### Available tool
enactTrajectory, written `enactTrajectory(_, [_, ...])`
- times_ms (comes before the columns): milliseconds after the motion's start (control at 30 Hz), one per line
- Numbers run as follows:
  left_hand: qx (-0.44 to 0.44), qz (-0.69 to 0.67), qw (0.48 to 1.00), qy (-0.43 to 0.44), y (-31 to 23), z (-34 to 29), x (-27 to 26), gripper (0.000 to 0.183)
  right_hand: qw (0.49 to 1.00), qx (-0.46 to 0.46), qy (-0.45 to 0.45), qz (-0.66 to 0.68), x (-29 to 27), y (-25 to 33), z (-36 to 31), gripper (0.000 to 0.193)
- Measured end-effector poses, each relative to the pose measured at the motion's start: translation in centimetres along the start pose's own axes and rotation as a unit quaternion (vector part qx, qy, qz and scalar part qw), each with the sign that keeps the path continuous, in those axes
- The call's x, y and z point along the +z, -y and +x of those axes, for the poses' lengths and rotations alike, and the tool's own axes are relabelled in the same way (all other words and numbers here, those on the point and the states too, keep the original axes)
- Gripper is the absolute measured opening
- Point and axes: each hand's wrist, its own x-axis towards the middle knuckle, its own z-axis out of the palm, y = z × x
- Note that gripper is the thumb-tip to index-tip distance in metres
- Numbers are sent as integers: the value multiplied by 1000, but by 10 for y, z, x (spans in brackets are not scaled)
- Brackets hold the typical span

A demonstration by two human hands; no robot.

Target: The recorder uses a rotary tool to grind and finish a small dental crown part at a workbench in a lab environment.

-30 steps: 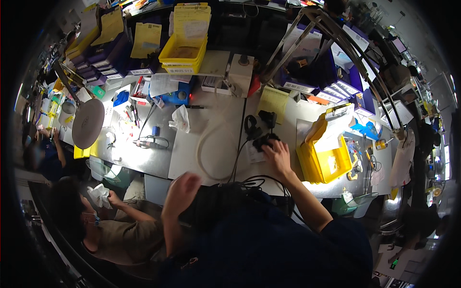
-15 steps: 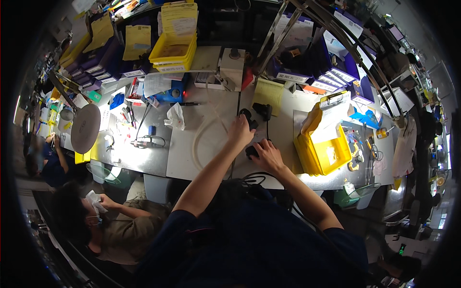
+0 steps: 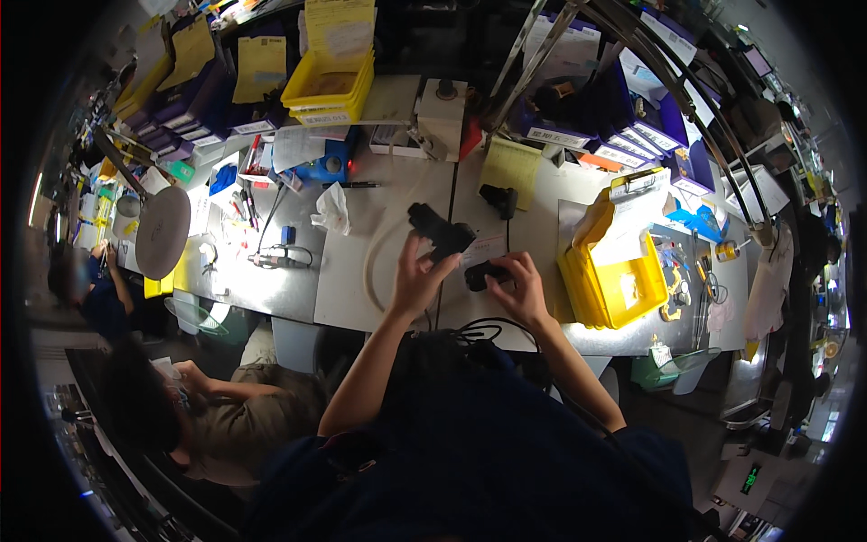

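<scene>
Cluttered and brightly lit, the pale bench [image 3: 361, 271] stretches across the view under shelves of bins. Near its front edge the left hand [image 3: 417, 278] has its grip closed around a black device [image 3: 440, 230], fingers wrapped on its lower end and lifting it just off the surface. Just to the right, the right hand [image 3: 517, 285] holds a smaller black part [image 3: 480, 275] pinched in its fingertips, close above the bench. A white slip of paper [image 3: 483, 248] lies between the two pieces. Black cable [image 3: 474, 330] coils at the bench edge below the hands. Further right sits an open yellow bin [image 3: 619, 289] with a clipboard [image 3: 632, 212] leaning on it; to the left lie a crumpled white tissue [image 3: 331, 210] and a round magnifier lamp [image 3: 163, 232]. Another person [image 3: 217, 415] sits lower left.
</scene>
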Motion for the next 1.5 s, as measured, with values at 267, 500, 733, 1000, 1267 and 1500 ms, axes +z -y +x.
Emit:
enactTrajectory(267, [-35, -89, 994, 47, -35, -53, 8, 56, 791, 141, -23, 595, -23, 56, -1, 21])
enactTrajectory(500, [-22, -43, 995, 85, -38, -60, 15, 68, 866, 63, -48, 495, -29, 100, -2, 28])
enactTrajectory(733, [-15, -56, 995, 81, -36, -65, 14, 68, 966, -9, -27, 257, -33, 108, 0, 33])
enactTrajectory(1000, [13, 44, 997, 63, -40, -69, 21, 55, 996, 63, -6, 55, -37, 113, 2, 22])
enactTrajectory(1267, [33, 115, 991, 54, -48, -70, 24, 51, 968, 134, -23, 213, -27, 113, -10, 27])
enactTrajectory(1500, [44, 85, 994, 50, -41, -69, 17, 52, 971, 91, -8, 221, -31, 125, -12, 35])
